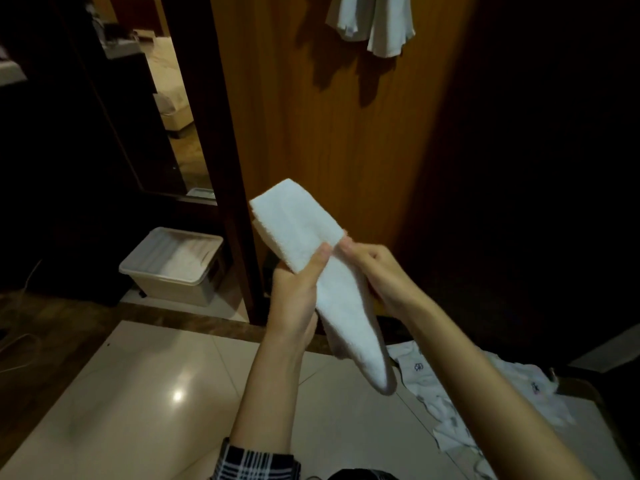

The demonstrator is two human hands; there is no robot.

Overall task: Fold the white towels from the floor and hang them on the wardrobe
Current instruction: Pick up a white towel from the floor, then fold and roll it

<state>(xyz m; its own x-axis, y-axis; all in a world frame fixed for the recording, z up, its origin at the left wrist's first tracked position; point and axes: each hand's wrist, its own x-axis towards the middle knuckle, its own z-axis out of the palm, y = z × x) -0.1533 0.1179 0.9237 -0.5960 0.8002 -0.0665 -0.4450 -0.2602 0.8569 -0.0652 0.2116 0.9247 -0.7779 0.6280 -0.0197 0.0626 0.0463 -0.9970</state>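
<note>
Hung towels [372,22] crowd the wardrobe [329,116] top.

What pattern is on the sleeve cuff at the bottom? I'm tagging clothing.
A dark-and-white plaid check on the sleeve cuff, seen in the head view.

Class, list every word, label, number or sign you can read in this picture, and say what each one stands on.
No readable text anywhere.
Small dark printed marks on the white cloth on the floor: too small and blurred to read.
The folded white towel, held in the left hand and right hand: no text.
The plastic bin: no label visible.
</note>
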